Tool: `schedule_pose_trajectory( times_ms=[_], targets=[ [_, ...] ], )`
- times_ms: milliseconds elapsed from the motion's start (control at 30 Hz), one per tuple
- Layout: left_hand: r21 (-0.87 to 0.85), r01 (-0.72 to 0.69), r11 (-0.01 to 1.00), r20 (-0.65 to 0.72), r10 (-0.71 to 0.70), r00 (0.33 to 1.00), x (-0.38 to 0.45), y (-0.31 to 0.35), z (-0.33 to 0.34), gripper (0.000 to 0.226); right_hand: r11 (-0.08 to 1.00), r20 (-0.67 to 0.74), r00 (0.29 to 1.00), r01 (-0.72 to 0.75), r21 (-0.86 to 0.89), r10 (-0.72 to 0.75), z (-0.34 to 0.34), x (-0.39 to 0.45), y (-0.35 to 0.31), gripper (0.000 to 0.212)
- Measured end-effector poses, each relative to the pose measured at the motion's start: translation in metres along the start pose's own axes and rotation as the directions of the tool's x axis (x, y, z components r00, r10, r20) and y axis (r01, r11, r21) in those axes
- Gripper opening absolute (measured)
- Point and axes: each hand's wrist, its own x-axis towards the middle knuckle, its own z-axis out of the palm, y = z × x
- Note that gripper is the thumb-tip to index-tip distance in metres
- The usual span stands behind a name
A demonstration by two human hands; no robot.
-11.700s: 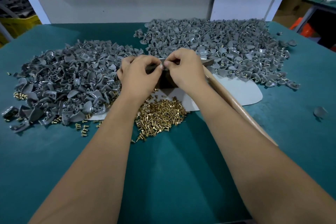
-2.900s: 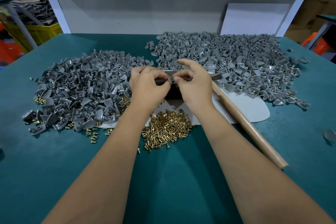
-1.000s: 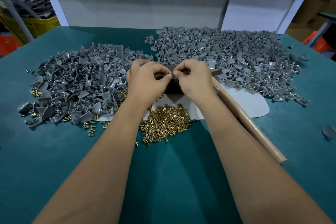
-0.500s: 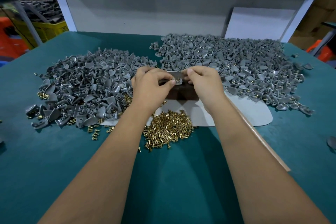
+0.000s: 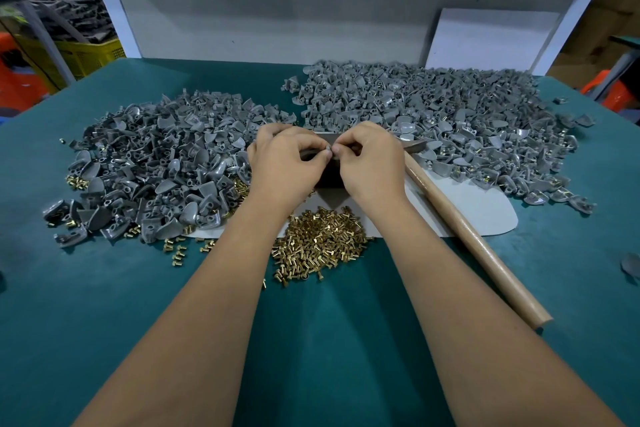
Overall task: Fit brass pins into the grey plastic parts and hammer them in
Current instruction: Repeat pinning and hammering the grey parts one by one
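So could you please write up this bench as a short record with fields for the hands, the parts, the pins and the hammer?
left hand: pinching a small grey part at its fingertips
right hand: pinching at the same part, fingertips meeting the left's
left pile: loose grey parts
right pile: grey parts, some showing brass
pins: brass heap on the green table, just short of the hands
hammer: lying untouched, right of the right arm, handle towards the person
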Motion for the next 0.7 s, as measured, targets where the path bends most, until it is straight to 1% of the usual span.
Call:
schedule_pose_trajectory(
  times_ms=[100,300,467,600,700],
  targets=[
    [-0.009,-0.001,1.0,-0.009,0.001,1.0,-0.0001,0.0006,0.0005,0.009,0.997,0.006,1.0,0.03,-0.077,-0.03,0.0004,0.0018,-0.0016,0.01],
    [0.012,-0.017,1.0,-0.007,0.018,1.0,0.0003,0.003,0.0012,0.011,0.987,0.045,0.998,0.041,-0.154,-0.035,0.0,0.0056,-0.0041,0.012],
    [0.008,-0.036,0.999,0.003,0.036,0.999,0.0017,0.0034,-0.0009,0.012,0.989,0.04,0.999,0.032,-0.144,-0.026,-0.0005,0.0049,-0.005,0.012],
    [-0.013,-0.048,0.999,0.007,0.049,0.999,0.0018,0.002,-0.0019,0.012,0.994,0.056,0.998,0.011,-0.109,-0.005,-0.0001,0.0072,-0.0039,0.012],
    [0.002,-0.05,0.999,0.009,0.05,0.999,0.0,0.0026,-0.0013,0.012,0.998,0.042,0.999,0.009,-0.062,-0.007,0.0007,0.0049,-0.0002,0.009]
  ],
)
